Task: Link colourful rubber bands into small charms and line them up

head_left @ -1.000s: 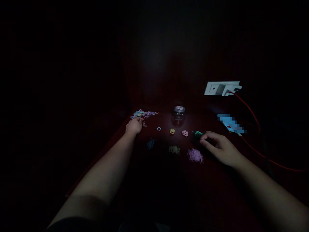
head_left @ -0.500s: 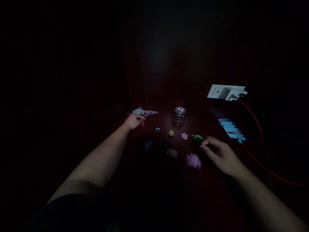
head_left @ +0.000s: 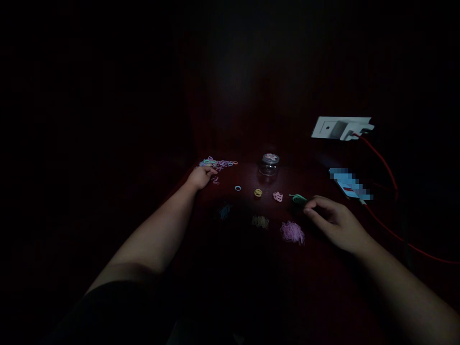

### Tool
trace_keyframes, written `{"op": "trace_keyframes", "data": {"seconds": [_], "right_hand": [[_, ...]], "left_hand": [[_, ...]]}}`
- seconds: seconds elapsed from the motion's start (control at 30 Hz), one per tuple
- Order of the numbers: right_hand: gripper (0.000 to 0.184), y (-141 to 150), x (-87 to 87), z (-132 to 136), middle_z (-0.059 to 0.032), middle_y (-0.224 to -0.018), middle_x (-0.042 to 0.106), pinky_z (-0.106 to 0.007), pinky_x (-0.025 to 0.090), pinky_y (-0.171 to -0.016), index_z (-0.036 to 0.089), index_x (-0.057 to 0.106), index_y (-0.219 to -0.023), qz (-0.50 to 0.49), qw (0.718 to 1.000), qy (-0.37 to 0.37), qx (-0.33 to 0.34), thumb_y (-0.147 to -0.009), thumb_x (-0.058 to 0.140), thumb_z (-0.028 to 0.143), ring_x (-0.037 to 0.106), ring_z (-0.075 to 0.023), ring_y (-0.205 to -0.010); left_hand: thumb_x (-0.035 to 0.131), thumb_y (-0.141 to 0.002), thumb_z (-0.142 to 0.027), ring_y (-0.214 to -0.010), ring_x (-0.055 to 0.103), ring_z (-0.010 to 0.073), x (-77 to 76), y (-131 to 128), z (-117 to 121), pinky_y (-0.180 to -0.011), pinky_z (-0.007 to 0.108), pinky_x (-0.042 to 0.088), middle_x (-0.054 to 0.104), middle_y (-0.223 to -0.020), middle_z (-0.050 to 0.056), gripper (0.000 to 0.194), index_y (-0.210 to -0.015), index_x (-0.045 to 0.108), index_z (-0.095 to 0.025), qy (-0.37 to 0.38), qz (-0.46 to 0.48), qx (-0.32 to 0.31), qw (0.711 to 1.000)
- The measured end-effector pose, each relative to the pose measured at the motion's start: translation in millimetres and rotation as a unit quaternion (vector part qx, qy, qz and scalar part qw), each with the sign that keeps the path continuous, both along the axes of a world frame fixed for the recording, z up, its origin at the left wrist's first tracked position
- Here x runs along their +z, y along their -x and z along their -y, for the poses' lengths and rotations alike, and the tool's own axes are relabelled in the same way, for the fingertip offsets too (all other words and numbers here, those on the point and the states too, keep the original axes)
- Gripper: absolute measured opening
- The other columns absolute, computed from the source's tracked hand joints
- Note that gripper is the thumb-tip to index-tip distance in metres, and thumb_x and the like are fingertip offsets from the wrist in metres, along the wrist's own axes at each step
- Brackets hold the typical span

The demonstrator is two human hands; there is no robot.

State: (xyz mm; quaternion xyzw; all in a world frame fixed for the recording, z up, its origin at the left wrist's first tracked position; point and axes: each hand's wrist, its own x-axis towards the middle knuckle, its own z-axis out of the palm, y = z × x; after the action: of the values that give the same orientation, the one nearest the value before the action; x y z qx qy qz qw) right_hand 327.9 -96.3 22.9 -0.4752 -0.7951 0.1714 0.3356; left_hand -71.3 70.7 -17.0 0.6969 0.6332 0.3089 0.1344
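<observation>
My left hand (head_left: 200, 178) reaches to the near edge of a mixed pile of small coloured elastic bands (head_left: 219, 164), fingers stretched out over it. A few lilac bands (head_left: 215, 180) lie just beside its fingertips. On the right, my right hand (head_left: 332, 220) has thumb and forefinger pinched together close to a small green band bundle (head_left: 299, 198); whether anything is between the fingertips is too dark to see. Left of that are pink bands (head_left: 277, 196), yellow bands (head_left: 258, 192) and a blue band (head_left: 237, 188). Nearer me lies a purple pile of bands (head_left: 292, 232).
A clear lidded jar (head_left: 269, 165) stands at the back. Dim piles of beige bands (head_left: 260, 222) and dark blue bands (head_left: 224, 211) lie nearer. At right, a phone (head_left: 350, 184) is joined by a red cable (head_left: 383, 163) to a charger in the wall socket (head_left: 325, 128).
The view has tilted a little, so the table things sit slightly higher and further right. Both hands keep almost the same places by the mixed pile and the green bands.
</observation>
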Motion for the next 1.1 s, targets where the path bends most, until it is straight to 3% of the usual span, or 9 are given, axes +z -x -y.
{"op": "trace_keyframes", "data": {"seconds": [0.2, 0.43, 0.7, 0.9, 1.1], "right_hand": [[0.024, -1.7, -3.2, -2.0, -0.0052, -0.078, 0.06, -0.029, 0.044, -0.064, 0.018, 0.058, -0.079, -0.004, 1.0, 0.001, 0.008, -0.089, 0.052, 0.039, 0.057, -0.017, -0.072], [0.024, -3.2, -3.0, -3.2, -0.0057, -0.078, 0.062, -0.03, 0.045, -0.063, 0.018, 0.059, -0.079, -0.001, 1.0, -0.007, 0.001, -0.088, 0.052, 0.04, 0.058, -0.0176, -0.071], [0.03, -0.9, -1.4, -2.3, -0.0058, -0.076, 0.062, -0.027, 0.044, -0.056, 0.018, 0.06, -0.079, 0.0, 1.0, 0.006, -0.013, -0.086, 0.053, 0.046, 0.057, -0.0173, -0.067], [0.027, 0.3, -1.8, -3.3, -0.0049, -0.075, 0.061, -0.027, 0.044, -0.056, 0.018, 0.059, -0.078, 0.011, 1.0, -0.003, -0.005, -0.087, 0.052, 0.043, 0.057, -0.0165, -0.067], [0.028, -0.5, -1.5, -4.1, -0.0055, -0.074, 0.062, -0.026, 0.044, -0.054, 0.018, 0.06, -0.078, 0.011, 1.0, -0.009, -0.008, -0.087, 0.052, 0.043, 0.057, -0.0166, -0.066]], "left_hand": [[0.061, -0.073, -0.022, -0.067, 0.063, 0.0176, -0.8, 1.3, -0.3, -0.069, 0.027, 0.048, 0.07, -0.074, 0.003, 0.024, -0.091, 0.075, -0.019, 0.02, 0.012, -0.01, 1.0], [0.058, -0.073, -0.026, -0.072, 0.064, 0.0185, -1.9, 3.1, -2.1, -0.07, 0.028, 0.048, 0.072, -0.082, 0.005, 0.023, -0.086, 0.075, -0.02, 0.028, 0.036, -0.029, 0.999], [0.066, -0.065, -0.034, -0.073, 0.058, 0.0166, -3.8, -3.8, 3.7, -0.07, 0.027, 0.046, 0.069, -0.081, 0.003, 0.021, -0.077, 0.073, -0.019, -0.023, 0.016, -0.078, 0.997], [0.067, -0.062, -0.03, -0.061, 0.054, 0.0144, -8.3, -2.8, -2.1, -0.064, 0.027, 0.045, 0.063, -0.064, 0.001, 0.014, -0.067, 0.068, -0.017, -0.021, 0.098, -0.052, 0.994], [0.055, -0.074, -0.032, -0.062, 0.057, 0.0134, -5.9, -0.2, -6.2, -0.062, 0.026, 0.047, 0.065, -0.07, 0.003, 0.02, -0.076, 0.062, -0.014, -0.056, 0.189, -0.026, 0.98]]}}
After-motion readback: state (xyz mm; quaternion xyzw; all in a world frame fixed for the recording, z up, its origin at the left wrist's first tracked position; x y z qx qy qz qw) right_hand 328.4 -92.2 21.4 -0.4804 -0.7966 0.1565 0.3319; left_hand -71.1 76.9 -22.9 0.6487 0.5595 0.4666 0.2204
